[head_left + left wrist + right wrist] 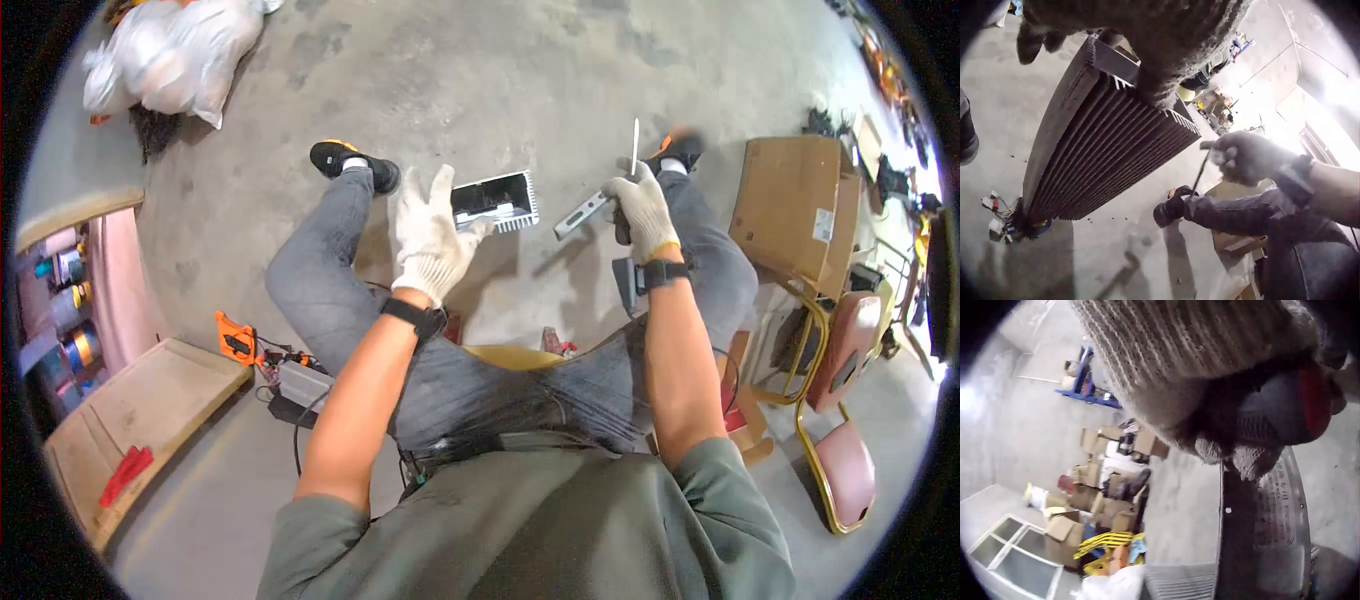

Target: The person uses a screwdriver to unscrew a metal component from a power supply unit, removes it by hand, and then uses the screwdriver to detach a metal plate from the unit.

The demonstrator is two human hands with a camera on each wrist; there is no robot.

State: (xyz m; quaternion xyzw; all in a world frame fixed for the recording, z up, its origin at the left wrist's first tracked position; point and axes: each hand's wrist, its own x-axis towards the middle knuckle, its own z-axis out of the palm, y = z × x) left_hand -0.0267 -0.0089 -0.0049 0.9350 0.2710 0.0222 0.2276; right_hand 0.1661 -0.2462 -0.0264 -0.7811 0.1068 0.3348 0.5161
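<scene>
My left hand (432, 235), in a knit glove, holds a finned metal housing (1110, 131) by its wall. The thumb reaches over the edge while the other fingers spread away on the far side. The housing's dark open inside (490, 192) faces up in the head view; its ribbed outer side shows in the left wrist view. My gloved right hand (645, 210) grips a screwdriver (1285, 406) with a dark grey, red-ended handle, its shaft pointing away from me. That same hand also holds a narrow slotted metal plate (580, 215), which bears a printed label (1274, 515).
Wires with white connectors (1002, 219) show below the housing. A cardboard box (785, 205) and chairs (845, 465) stand to the right. White bags (180, 60) lie far left. An orange tool (237, 338) and a wooden bench (150, 420) with a red glove (127, 475) are left.
</scene>
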